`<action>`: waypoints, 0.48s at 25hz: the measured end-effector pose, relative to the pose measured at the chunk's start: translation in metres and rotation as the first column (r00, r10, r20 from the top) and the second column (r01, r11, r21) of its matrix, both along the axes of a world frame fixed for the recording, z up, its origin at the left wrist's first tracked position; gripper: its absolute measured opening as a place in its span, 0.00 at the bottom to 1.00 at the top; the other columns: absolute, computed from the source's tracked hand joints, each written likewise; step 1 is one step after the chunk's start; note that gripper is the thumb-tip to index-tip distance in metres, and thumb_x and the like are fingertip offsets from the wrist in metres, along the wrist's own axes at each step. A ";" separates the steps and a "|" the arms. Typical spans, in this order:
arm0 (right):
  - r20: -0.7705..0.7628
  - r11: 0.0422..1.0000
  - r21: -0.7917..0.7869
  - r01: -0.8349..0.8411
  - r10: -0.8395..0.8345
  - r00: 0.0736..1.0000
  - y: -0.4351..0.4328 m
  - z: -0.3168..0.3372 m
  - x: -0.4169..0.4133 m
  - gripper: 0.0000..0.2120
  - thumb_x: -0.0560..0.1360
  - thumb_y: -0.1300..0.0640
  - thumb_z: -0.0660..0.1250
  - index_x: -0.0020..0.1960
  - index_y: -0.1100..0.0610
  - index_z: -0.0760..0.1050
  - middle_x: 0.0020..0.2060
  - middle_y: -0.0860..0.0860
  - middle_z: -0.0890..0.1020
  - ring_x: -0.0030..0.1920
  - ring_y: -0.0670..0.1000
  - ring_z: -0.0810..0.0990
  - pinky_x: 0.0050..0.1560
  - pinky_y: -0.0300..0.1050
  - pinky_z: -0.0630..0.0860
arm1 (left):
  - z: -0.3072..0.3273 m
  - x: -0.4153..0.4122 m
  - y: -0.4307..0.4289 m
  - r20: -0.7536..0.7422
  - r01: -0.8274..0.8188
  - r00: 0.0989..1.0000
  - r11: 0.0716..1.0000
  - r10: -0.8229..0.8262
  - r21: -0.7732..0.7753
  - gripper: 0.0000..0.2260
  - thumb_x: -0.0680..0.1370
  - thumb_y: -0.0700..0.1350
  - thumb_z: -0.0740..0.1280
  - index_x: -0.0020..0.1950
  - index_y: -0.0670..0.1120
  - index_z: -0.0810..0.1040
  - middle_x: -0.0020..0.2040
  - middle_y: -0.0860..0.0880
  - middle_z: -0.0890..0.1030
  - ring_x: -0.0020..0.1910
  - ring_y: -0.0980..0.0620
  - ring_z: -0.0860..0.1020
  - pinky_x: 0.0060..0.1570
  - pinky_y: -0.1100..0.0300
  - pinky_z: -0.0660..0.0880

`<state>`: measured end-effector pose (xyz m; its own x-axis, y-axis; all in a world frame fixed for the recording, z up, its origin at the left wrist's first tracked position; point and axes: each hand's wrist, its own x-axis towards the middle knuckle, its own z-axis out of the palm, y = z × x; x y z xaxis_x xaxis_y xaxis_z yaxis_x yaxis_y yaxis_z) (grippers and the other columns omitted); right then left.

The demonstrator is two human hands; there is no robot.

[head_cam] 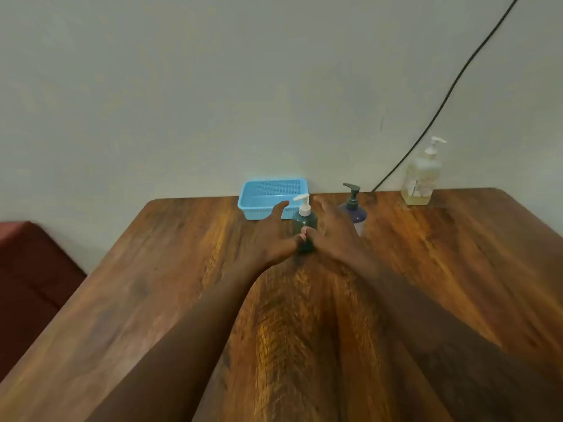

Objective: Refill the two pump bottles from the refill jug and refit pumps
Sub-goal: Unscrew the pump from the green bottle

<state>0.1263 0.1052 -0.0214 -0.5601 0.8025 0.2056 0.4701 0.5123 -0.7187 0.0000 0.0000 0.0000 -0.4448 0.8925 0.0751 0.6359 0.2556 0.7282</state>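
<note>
Reaching for the green pump bottle (304, 223), the first of two to be uncapped.
It is flanked by the left grip (271, 236) and right grip (333, 233), fingers spread, nothing clasped; contact cannot be told. It stands far back on the table (182, 269), before the blue basket (274, 180), with the purple pump bottle (356, 213) just beside it and the refill jug (422, 181) well apart. Next, the body must be steadied and the white pump (303, 205) unscrewed.

Counter (441, 269): brown wood with strong grain, rounded far corners.
Blue basket (263, 194): at the far edge, near the middle.
Green pump bottle (303, 222): upright, just before the basket.
Dark blue pump bottle (357, 213): upright, to its right.
Clear pump bottle (422, 178): upright, far right corner.
</note>
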 end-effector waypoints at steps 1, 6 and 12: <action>-0.019 1.000 0.018 -0.001 0.001 1.000 0.002 -0.005 -0.001 0.34 0.77 0.47 0.72 0.77 0.47 0.60 0.74 0.48 0.72 0.71 0.52 0.73 0.65 0.45 0.72 | -0.005 0.001 0.002 -0.001 0.009 1.000 1.000 -0.009 0.009 0.41 0.78 0.50 0.75 0.85 0.52 0.56 0.81 0.45 0.67 0.78 0.43 0.68 0.62 0.60 0.64; -0.042 0.998 0.057 -0.029 0.031 0.999 0.010 -0.025 -0.010 0.31 0.78 0.44 0.69 0.77 0.49 0.62 0.74 0.49 0.72 0.70 0.52 0.73 0.64 0.46 0.73 | -0.029 0.001 0.012 -0.049 0.018 0.999 0.999 -0.015 0.049 0.40 0.78 0.46 0.75 0.84 0.49 0.57 0.76 0.45 0.72 0.68 0.50 0.72 0.54 0.65 0.67; -0.071 0.991 0.134 0.019 -0.010 0.997 0.009 -0.025 -0.009 0.27 0.77 0.44 0.71 0.72 0.50 0.69 0.67 0.49 0.78 0.63 0.52 0.78 0.57 0.46 0.78 | -0.049 0.009 0.012 -0.033 0.014 0.999 0.992 -0.010 0.128 0.41 0.74 0.43 0.78 0.82 0.47 0.61 0.74 0.44 0.75 0.71 0.46 0.74 0.56 0.63 0.70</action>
